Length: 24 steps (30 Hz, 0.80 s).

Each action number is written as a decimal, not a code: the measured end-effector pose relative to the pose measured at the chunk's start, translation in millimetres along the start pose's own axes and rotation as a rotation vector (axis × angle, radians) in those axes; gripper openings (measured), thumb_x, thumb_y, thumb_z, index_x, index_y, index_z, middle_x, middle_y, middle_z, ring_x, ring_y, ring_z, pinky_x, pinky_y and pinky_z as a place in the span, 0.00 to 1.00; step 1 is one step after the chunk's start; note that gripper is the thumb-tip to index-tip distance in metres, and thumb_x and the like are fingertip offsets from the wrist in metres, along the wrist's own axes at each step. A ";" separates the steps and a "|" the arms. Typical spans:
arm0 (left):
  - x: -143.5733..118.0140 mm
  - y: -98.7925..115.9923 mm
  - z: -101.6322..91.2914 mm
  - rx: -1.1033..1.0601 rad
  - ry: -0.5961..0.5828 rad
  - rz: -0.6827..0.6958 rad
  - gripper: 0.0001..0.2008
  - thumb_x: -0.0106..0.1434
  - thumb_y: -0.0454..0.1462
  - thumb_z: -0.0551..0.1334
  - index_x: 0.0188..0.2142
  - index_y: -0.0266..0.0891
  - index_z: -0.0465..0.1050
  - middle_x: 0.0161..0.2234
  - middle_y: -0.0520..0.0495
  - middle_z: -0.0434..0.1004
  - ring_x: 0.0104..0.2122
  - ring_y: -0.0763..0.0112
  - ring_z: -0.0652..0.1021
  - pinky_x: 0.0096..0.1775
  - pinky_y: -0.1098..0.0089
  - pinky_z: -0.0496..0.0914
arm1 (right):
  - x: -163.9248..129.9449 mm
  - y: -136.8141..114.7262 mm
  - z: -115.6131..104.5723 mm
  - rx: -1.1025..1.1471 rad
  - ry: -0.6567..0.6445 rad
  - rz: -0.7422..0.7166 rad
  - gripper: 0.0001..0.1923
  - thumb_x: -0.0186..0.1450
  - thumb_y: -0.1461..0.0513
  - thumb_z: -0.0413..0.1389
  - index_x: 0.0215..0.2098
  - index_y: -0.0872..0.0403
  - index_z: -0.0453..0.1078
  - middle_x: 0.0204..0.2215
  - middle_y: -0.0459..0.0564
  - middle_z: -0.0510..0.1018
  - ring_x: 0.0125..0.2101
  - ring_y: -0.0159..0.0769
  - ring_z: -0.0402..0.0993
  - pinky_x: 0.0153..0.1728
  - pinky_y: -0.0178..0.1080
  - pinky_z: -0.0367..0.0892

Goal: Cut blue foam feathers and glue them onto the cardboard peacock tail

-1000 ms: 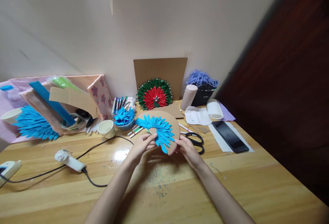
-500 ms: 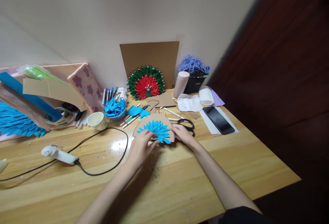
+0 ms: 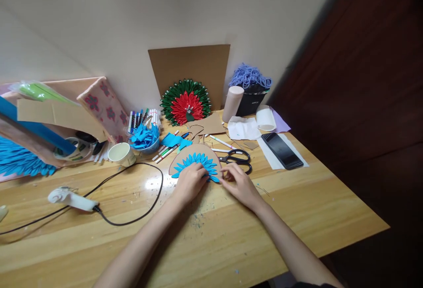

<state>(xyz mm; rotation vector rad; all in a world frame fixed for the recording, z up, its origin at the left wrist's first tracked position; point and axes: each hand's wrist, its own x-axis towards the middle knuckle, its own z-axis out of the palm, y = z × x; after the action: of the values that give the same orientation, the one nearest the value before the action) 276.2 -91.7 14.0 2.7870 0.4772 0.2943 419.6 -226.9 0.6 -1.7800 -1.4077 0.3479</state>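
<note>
left hand [image 3: 191, 181] on cardboard fan [image 3: 195, 163], bowl [image 3: 145, 147] of blue petals [image 3: 144, 135]

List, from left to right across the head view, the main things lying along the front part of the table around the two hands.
Glue gun → paper cup → left hand on the cardboard fan with blue petals → right hand → black phone.
</note>
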 end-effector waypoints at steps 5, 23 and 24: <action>5.8 -0.6 -0.2 0.061 -0.080 -0.003 0.06 0.60 0.36 0.56 0.34 0.40 0.72 0.33 0.47 0.72 0.36 0.67 0.71 0.34 0.71 0.63 | -1.8 -0.6 12.6 -0.053 -0.047 -0.076 0.09 0.60 0.64 0.54 0.39 0.51 0.64 0.35 0.50 0.70 0.37 0.37 0.68 0.38 0.38 0.66; 7.1 -8.8 3.0 0.011 -0.128 0.004 0.08 0.61 0.33 0.54 0.32 0.40 0.72 0.33 0.47 0.71 0.34 0.69 0.73 0.33 0.73 0.63 | 1.9 0.9 20.9 -0.103 -0.006 -0.080 0.06 0.60 0.67 0.51 0.35 0.52 0.66 0.32 0.50 0.72 0.36 0.38 0.67 0.36 0.39 0.65; 7.1 -8.9 3.5 0.026 -0.129 0.010 0.08 0.61 0.33 0.54 0.31 0.40 0.72 0.32 0.47 0.70 0.34 0.69 0.72 0.33 0.73 0.63 | 2.0 0.9 21.1 -0.096 -0.008 -0.075 0.06 0.60 0.67 0.51 0.35 0.52 0.66 0.32 0.49 0.71 0.35 0.38 0.67 0.36 0.38 0.65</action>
<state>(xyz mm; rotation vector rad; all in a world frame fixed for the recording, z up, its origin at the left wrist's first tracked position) 281.0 -82.0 8.9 2.8123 0.4397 0.1101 407.1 -216.1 -12.7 -1.7987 -1.5144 0.2517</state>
